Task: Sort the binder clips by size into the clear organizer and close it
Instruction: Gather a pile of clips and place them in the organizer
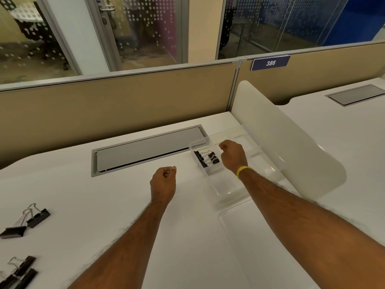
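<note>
Head view: the right hand (232,155) is hovering over the clear organizer (227,190) by the table's (104,195) right edge, fingers curled tight. I cannot tell if they are pinching anything. The left hand (163,181) is hanging mid-table, likewise fisted, contents unclear. Small binder clips (207,159) are lying in a far compartment. Larger binder clips (31,217) are sitting near the left edge.

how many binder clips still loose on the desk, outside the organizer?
4 visible: a binder clip and a second together at the left of the desk; two more overlapping in the bottom-left corner. The frame cuts that pile, so more may be hidden.
</note>
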A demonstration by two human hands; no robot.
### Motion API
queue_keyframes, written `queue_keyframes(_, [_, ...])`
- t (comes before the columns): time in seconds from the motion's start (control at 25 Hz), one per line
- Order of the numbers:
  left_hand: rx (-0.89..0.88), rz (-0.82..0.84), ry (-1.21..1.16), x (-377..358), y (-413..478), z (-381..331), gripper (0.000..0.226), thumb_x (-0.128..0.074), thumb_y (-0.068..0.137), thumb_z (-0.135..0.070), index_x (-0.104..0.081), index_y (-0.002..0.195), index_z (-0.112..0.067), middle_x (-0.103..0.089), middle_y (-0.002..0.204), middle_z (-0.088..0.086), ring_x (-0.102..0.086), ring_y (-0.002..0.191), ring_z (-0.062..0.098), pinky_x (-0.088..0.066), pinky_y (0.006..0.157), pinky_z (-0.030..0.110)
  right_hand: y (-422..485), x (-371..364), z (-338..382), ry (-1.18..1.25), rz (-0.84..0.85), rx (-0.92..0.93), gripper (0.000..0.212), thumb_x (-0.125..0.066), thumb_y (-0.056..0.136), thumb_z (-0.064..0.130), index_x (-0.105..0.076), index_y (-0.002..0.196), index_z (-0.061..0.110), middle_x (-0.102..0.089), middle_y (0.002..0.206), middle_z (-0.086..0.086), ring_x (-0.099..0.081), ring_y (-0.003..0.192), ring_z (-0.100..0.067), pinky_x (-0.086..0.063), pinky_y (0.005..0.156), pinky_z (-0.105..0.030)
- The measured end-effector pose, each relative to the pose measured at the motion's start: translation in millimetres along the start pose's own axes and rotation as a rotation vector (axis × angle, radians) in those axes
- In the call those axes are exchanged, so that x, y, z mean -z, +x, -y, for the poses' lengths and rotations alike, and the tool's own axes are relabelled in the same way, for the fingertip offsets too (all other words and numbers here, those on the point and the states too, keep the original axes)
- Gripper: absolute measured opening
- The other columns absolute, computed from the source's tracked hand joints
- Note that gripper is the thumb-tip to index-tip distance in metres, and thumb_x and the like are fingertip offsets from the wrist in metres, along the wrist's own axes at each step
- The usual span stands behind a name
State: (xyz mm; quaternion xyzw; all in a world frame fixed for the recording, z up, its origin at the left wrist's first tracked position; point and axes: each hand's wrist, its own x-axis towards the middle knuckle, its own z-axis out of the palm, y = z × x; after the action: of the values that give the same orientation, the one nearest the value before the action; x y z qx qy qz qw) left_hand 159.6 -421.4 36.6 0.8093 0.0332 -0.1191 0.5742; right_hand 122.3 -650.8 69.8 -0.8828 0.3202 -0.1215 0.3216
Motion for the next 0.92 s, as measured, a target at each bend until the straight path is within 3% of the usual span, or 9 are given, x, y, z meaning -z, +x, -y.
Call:
queue_keyframes(0.16, [-0.069, 0.013, 0.066, 17, -19, -1, 0.031, -0.057, 0.094, -0.035, -0.063, 0.112, -0.01, -0.068, 0.103, 0.003, -0.064, 0.096, 0.019, -0.048, 0.082, 0.029, -27, 3, 2, 0.044, 0.065, 0.087, 0.036, -0.048, 0.085, -0.004, -0.064, 0.116, 0.007, -0.066, 0.117, -0.011, -0.061, 0.109, -0.027, -0.048, 0.096, -0.036])
queue_keyframes(0.28, [-0.136, 0.049, 0.175, 36, -32, 2, 0.037, -0.057, 0.093, -0.039, -0.06, 0.119, -0.012, -0.066, 0.112, 0.003, -0.06, 0.097, 0.015, -0.043, 0.08, 0.026, -61, -7, 10, 0.019, 0.134, 0.227, 0.035, -0.059, 0.09, 0.013, -0.058, 0.125, 0.008, -0.061, 0.126, -0.01, -0.054, 0.118, -0.026, -0.041, 0.102, -0.033])
queue_keyframes(0.4, [-0.225, 0.115, 0.32, 59, -44, 13, 0.047, -0.058, 0.091, -0.045, -0.055, 0.127, -0.014, -0.063, 0.124, 0.006, -0.06, 0.109, 0.02, -0.046, 0.09, 0.032, -97, -20, 20, -0.044, 0.18, 0.335, 0.047, -0.064, 0.09, 0.023, -0.051, 0.133, 0.011, -0.053, 0.135, -0.008, -0.044, 0.128, -0.023, -0.033, 0.108, -0.032])
queue_keyframes(0.56, [-0.327, 0.168, 0.59, 100, -57, 29, 0.063, -0.055, 0.089, -0.056, -0.045, 0.139, -0.018, -0.05, 0.143, 0.001, -0.047, 0.13, 0.021, -0.039, 0.105, 0.038, -141, -46, 40, -0.118, 0.239, 0.416, 0.055, -0.064, 0.089, 0.031, -0.046, 0.138, 0.013, -0.049, 0.141, -0.005, -0.04, 0.133, -0.021, -0.031, 0.113, -0.033])
queue_keyframes(0.76, [-0.42, 0.19, 0.825, 172, -72, 54, 0.074, -0.049, 0.086, -0.067, -0.037, 0.145, -0.024, -0.041, 0.151, -0.003, -0.037, 0.138, 0.02, -0.033, 0.111, 0.041, -192, -81, 78, -0.194, 0.286, 0.468, 0.067, -0.063, 0.089, 0.042, -0.035, 0.146, 0.019, -0.036, 0.153, -0.003, -0.029, 0.142, -0.02, -0.024, 0.117, -0.035])
queue_keyframes(0.92, [-0.413, 0.19, 0.996, 233, -77, 79, 0.086, -0.042, 0.083, -0.075, -0.025, 0.151, -0.025, -0.023, 0.16, 0.0, -0.021, 0.147, 0.025, -0.023, 0.116, 0.048, -228, -114, 114, -0.24, 0.325, 0.526, 0.077, -0.062, 0.088, 0.049, -0.026, 0.15, 0.021, -0.023, 0.159, -0.004, -0.021, 0.146, -0.021, -0.02, 0.119, -0.036])
